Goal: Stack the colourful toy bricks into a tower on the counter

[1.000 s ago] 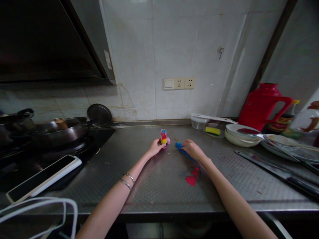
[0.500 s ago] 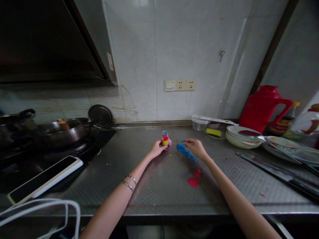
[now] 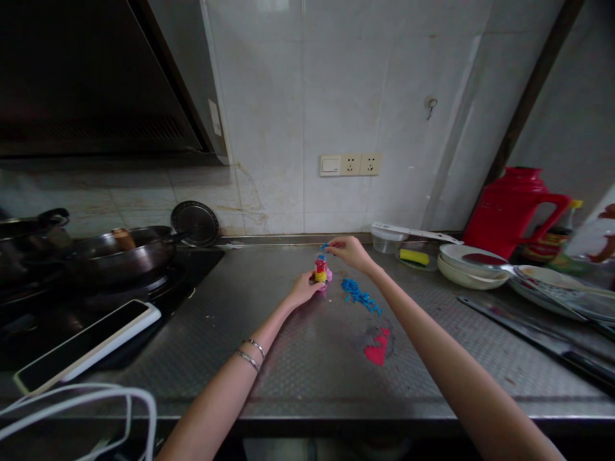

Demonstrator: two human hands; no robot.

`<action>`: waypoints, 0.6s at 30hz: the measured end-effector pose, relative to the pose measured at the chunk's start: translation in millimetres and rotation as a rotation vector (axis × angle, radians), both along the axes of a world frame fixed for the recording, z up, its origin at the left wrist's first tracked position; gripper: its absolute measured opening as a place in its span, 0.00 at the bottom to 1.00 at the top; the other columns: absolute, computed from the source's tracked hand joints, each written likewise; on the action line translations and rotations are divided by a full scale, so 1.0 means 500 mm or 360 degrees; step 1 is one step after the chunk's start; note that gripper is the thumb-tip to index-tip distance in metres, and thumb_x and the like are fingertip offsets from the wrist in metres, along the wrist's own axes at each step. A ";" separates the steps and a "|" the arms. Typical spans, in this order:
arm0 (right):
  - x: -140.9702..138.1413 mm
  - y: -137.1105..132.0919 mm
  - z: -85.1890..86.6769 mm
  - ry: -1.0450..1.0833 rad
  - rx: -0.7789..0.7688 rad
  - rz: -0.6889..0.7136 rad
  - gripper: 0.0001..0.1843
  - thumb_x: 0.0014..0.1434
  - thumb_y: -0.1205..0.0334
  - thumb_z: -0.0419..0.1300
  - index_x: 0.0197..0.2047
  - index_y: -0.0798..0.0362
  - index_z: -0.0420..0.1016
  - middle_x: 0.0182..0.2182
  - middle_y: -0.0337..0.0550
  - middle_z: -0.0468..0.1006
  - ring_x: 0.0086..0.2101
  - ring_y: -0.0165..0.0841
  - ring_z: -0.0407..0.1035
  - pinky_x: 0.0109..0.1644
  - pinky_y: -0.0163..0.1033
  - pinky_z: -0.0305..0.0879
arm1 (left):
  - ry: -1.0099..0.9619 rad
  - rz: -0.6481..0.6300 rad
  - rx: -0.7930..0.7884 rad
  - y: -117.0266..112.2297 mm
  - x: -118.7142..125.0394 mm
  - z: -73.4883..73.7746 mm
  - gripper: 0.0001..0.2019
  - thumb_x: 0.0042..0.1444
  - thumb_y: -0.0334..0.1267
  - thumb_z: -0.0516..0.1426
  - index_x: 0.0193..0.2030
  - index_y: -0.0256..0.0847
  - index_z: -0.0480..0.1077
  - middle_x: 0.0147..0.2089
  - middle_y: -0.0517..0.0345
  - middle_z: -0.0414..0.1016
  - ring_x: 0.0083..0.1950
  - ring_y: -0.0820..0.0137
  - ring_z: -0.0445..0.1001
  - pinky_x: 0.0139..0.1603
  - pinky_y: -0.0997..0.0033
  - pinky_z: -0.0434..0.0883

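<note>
My left hand point(image 3: 303, 289) is closed around a small clear bottle point(image 3: 321, 271) that stands on the metal counter. Red and yellow layers fill it, with some blue at the top. Something pink point(image 3: 329, 275) shows at its right side. Just above the bottle's mouth, my right hand point(image 3: 352, 252) pinches a few small blue pieces point(image 3: 325, 247). A loose pile of blue pieces point(image 3: 359, 294) lies on the counter below and to the right. Nearer to me is a flat patch of red pieces point(image 3: 378, 349).
To the left, a phone-like device point(image 3: 89, 346) lies by the stove, with a pan point(image 3: 120, 256) behind it. White cables point(image 3: 120, 390) loop at the front left. Bowls point(image 3: 468, 272), a yellow sponge point(image 3: 414, 257), a red thermos point(image 3: 512, 211) and a long knife point(image 3: 519, 333) occupy the right.
My right hand has moved up and left from the blue pile to above the bottle, carrying blue pieces. My left hand keeps its hold on the bottle.
</note>
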State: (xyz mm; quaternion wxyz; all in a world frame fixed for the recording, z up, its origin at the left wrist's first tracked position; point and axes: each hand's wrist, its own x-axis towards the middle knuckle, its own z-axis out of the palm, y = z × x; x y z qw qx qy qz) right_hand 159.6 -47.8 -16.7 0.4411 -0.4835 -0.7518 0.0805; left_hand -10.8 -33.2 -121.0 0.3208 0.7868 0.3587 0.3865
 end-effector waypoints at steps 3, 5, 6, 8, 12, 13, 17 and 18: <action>-0.010 0.010 0.011 -0.0330 0.0002 0.0021 0.10 0.49 0.59 0.59 0.31 0.54 0.77 0.27 0.42 0.78 0.29 0.31 0.70 0.34 0.33 0.63 | 0.0017 -0.0032 0.0036 -0.005 -0.001 0.005 0.15 0.46 0.35 0.56 0.43 0.35 0.68 0.40 0.52 0.74 0.40 0.68 0.71 0.44 0.69 0.66; -0.010 0.017 0.016 -0.0522 -0.0026 0.0012 0.10 0.49 0.59 0.58 0.32 0.54 0.78 0.29 0.42 0.78 0.30 0.31 0.70 0.35 0.32 0.63 | 0.0029 -0.0035 0.0056 -0.006 -0.001 0.007 0.15 0.46 0.35 0.56 0.43 0.34 0.68 0.40 0.52 0.74 0.39 0.68 0.71 0.44 0.68 0.65; -0.009 0.020 0.018 -0.0603 -0.0043 0.0005 0.10 0.49 0.59 0.58 0.33 0.53 0.78 0.30 0.42 0.78 0.30 0.31 0.70 0.35 0.32 0.62 | 0.0038 -0.0030 0.0063 -0.006 -0.001 0.007 0.15 0.46 0.35 0.56 0.42 0.34 0.68 0.40 0.52 0.74 0.39 0.67 0.71 0.44 0.68 0.65; -0.009 0.025 0.024 -0.0744 -0.0084 0.0006 0.10 0.50 0.59 0.58 0.34 0.52 0.78 0.31 0.43 0.78 0.32 0.32 0.70 0.35 0.31 0.62 | 0.0047 -0.0012 0.0071 -0.005 -0.001 0.006 0.15 0.46 0.35 0.56 0.42 0.34 0.69 0.40 0.52 0.74 0.39 0.67 0.71 0.44 0.68 0.65; -0.015 0.030 0.035 -0.0943 -0.0186 0.0032 0.12 0.51 0.60 0.56 0.36 0.53 0.78 0.32 0.44 0.78 0.32 0.32 0.70 0.33 0.30 0.60 | 0.0016 -0.0025 0.0073 -0.002 -0.001 0.003 0.15 0.46 0.35 0.56 0.42 0.33 0.69 0.39 0.52 0.74 0.39 0.67 0.71 0.43 0.68 0.65; -0.018 0.029 0.037 -0.0976 -0.0212 0.0037 0.12 0.51 0.60 0.56 0.36 0.53 0.78 0.32 0.45 0.78 0.31 0.31 0.70 0.32 0.30 0.60 | 0.0008 -0.0029 0.0072 -0.002 -0.001 0.003 0.15 0.46 0.35 0.56 0.42 0.33 0.69 0.39 0.52 0.74 0.38 0.67 0.71 0.43 0.68 0.65; -0.032 0.022 0.045 -0.1069 -0.0314 -0.0012 0.14 0.53 0.59 0.54 0.35 0.57 0.78 0.28 0.46 0.78 0.28 0.31 0.68 0.29 0.30 0.58 | 0.0011 -0.0027 0.0066 -0.004 -0.001 0.003 0.15 0.46 0.35 0.56 0.42 0.33 0.69 0.39 0.52 0.74 0.38 0.68 0.71 0.43 0.69 0.65; -0.036 0.020 0.046 -0.1096 -0.0342 -0.0046 0.15 0.53 0.58 0.53 0.33 0.58 0.78 0.28 0.47 0.78 0.28 0.31 0.68 0.28 0.30 0.57 | 0.0015 -0.0027 0.0068 -0.004 -0.001 0.003 0.15 0.46 0.35 0.56 0.42 0.33 0.69 0.39 0.52 0.74 0.38 0.68 0.71 0.43 0.69 0.65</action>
